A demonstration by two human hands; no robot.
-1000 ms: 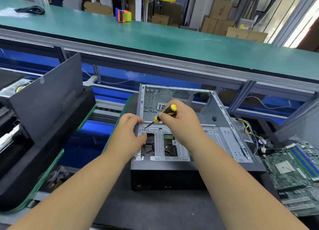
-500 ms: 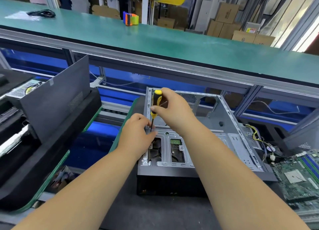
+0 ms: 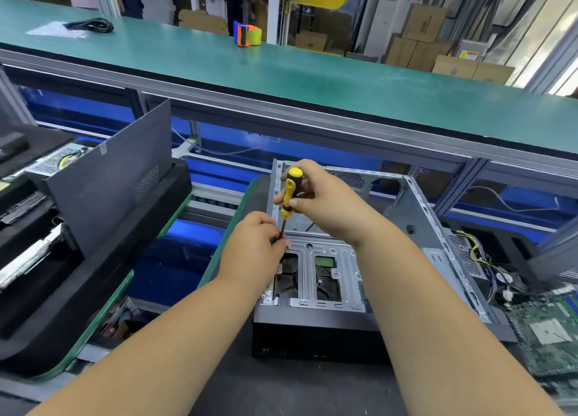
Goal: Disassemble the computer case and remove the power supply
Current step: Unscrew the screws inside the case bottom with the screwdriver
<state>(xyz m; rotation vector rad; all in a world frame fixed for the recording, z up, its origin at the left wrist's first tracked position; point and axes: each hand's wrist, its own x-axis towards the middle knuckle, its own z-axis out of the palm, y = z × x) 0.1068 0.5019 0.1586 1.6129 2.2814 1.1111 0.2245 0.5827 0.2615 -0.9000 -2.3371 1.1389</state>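
The right hand [image 3: 325, 203] grips the yellow-and-black-handled screwdriver [image 3: 289, 197] upright; the left hand [image 3: 255, 247] pinches its shaft at the tip. The open grey steel computer case [image 3: 416, 228] lies at 12 o'clock. Step: likely bracket-screw removal. Next: steady downward pressure, turning.

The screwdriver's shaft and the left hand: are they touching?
Touching. The head view shows the left hand's fingertips pinched round the lower shaft of the screwdriver, no gap visible, while the right hand grips its handle.
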